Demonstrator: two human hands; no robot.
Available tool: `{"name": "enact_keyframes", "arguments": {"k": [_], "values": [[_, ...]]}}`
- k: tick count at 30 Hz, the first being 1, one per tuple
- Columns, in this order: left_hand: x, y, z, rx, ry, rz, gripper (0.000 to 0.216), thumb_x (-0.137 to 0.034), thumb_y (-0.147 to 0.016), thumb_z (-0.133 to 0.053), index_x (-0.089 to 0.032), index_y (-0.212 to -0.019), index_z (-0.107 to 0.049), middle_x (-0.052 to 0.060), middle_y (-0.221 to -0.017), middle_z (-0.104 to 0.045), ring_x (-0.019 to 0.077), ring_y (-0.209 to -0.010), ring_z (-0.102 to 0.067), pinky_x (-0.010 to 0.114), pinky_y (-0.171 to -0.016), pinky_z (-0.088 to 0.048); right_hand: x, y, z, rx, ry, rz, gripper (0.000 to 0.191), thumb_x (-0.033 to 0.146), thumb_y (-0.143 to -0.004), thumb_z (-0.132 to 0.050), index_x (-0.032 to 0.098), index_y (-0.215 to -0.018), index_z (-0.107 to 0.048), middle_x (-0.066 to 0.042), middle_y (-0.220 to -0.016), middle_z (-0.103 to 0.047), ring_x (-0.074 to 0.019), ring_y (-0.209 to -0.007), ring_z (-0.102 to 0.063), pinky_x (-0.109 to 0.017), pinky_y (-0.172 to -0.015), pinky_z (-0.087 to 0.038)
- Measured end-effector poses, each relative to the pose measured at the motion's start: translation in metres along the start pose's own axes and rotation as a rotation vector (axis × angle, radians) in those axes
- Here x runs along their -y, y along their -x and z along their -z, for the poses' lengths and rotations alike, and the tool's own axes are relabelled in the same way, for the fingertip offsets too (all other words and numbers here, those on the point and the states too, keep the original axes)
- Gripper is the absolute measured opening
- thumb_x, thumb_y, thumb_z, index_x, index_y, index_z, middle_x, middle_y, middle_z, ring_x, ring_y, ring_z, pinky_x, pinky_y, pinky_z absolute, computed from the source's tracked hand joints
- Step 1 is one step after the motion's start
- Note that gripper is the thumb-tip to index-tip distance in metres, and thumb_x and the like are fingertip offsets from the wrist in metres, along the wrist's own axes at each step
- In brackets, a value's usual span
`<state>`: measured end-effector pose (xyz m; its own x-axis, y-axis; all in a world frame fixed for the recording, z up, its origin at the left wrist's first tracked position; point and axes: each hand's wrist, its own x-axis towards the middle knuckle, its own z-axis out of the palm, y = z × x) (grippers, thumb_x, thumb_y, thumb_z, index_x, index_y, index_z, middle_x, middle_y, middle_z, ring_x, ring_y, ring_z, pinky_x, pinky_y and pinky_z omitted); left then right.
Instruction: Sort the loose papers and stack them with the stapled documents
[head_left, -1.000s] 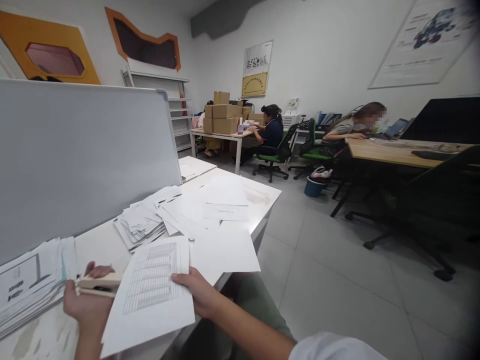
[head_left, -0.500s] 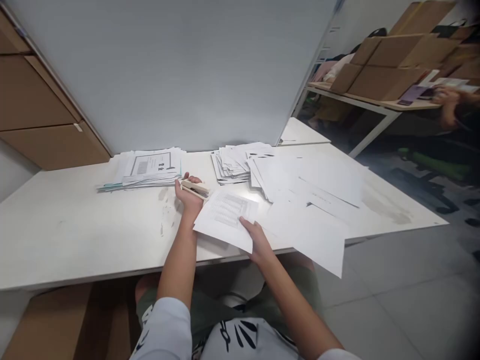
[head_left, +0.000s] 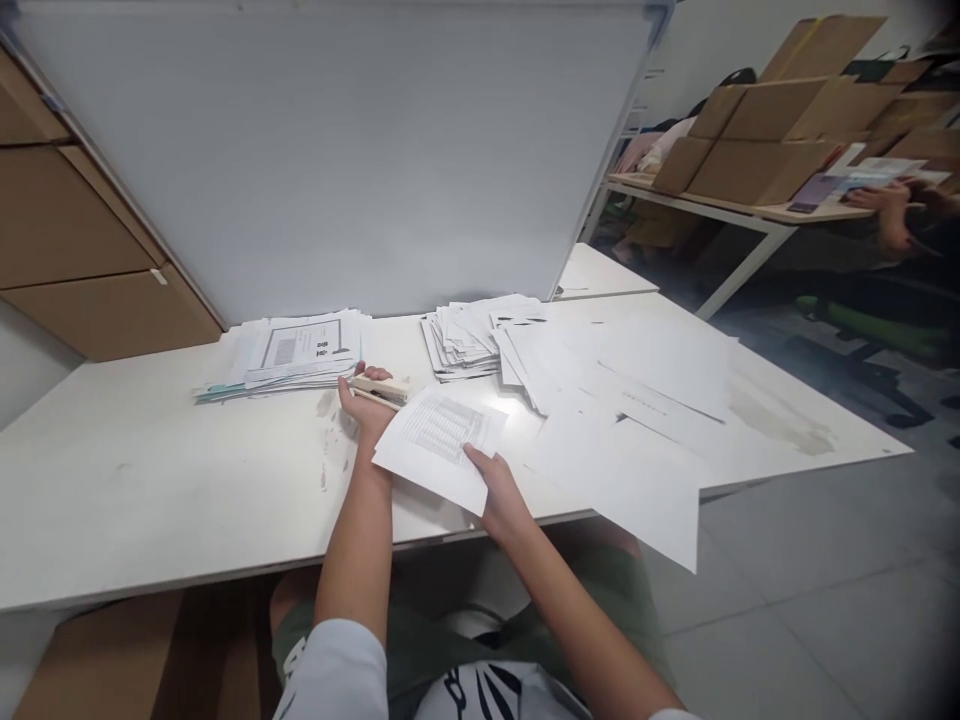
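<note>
My left hand (head_left: 366, 402) is closed around a cream stapler (head_left: 381, 389), its front end pointing right. Between the thumb and fingers of my right hand (head_left: 498, 488) is a printed sheet of paper (head_left: 439, 440) with a table of small text. The sheet's left part lies over my left wrist, and its upper left edge is close to the stapler. Whether it is one sheet or several together, I cannot tell.
A neat paper stack (head_left: 300, 350) stands behind my left hand, a looser paper pile (head_left: 465, 335) at the back middle. Loose white sheets (head_left: 637, 450) spread rightward, one overhanging the front edge. A whiteboard (head_left: 352, 150) rises behind; cardboard boxes (head_left: 90, 220) stand left. Another person's hand (head_left: 889, 200) shows far right.
The view has tilted up slightly, so the table appears a little lower. Both hands have shifted slightly left in view, still holding the stapler and the paper.
</note>
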<state>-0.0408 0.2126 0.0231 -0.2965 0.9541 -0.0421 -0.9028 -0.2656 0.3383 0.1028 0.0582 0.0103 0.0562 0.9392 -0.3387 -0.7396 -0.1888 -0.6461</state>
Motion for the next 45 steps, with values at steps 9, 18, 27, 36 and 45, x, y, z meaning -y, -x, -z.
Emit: {"name": "enact_keyframes", "arguments": {"k": [9, 18, 27, 36, 45], "values": [[0.002, 0.013, -0.012, 0.008, 0.012, 0.111, 0.047, -0.051, -0.095, -0.029, -0.015, -0.078, -0.055, -0.001, -0.061, -0.04, 0.0083, -0.052, -0.041, 0.021, -0.053, -0.036, -0.008, -0.005, -0.006, -0.031, -0.012, 0.009, 0.048, 0.025, -0.067, -0.074, 0.014, -0.113, -0.062, -0.011, -0.111, -0.071, -0.0299, -0.115, -0.062, -0.044, -0.096, -0.054], [0.004, 0.024, -0.012, 0.097, -0.017, 0.074, 0.045, -0.05, -0.094, -0.032, -0.017, -0.07, -0.05, -0.003, -0.057, -0.033, 0.0086, -0.048, -0.034, 0.021, -0.048, -0.029, -0.026, -0.012, -0.02, -0.06, -0.082, 0.057, 0.057, 0.023, -0.067, -0.073, 0.015, -0.121, -0.059, -0.01, -0.116, -0.069, -0.0288, -0.112, -0.063, -0.043, -0.097, -0.053], [-0.001, 0.022, -0.015, 0.086, 0.007, 0.133, 0.047, -0.05, -0.095, -0.034, -0.017, -0.063, -0.043, -0.005, -0.051, -0.025, 0.0074, -0.04, -0.023, 0.021, -0.04, -0.021, -0.028, -0.01, -0.018, -0.091, -0.086, 0.052, 0.064, 0.026, -0.065, -0.077, 0.012, -0.124, -0.057, -0.012, -0.115, -0.07, -0.0293, -0.106, -0.066, -0.041, -0.093, -0.055], [-0.004, 0.021, -0.008, 0.066, 0.113, 0.175, 0.037, -0.046, -0.092, -0.04, -0.017, -0.07, -0.047, -0.004, -0.054, -0.037, 0.0078, -0.043, -0.038, 0.02, -0.046, -0.032, -0.034, -0.011, -0.019, -0.033, -0.099, 0.066, 0.075, 0.033, -0.064, -0.08, 0.012, -0.131, -0.053, -0.012, -0.118, -0.068, -0.029, -0.111, -0.064, -0.04, -0.094, -0.053], [-0.004, 0.003, 0.004, -0.061, 0.125, 0.127, 0.044, -0.046, -0.094, -0.027, -0.017, -0.067, -0.047, -0.003, -0.054, -0.039, 0.0084, -0.045, -0.042, 0.02, -0.05, -0.036, -0.026, -0.006, -0.017, -0.15, -0.037, 0.119, 0.08, 0.038, -0.066, -0.078, 0.01, -0.135, -0.048, -0.014, -0.115, -0.069, -0.0298, -0.103, -0.068, -0.041, -0.089, -0.056]]}}
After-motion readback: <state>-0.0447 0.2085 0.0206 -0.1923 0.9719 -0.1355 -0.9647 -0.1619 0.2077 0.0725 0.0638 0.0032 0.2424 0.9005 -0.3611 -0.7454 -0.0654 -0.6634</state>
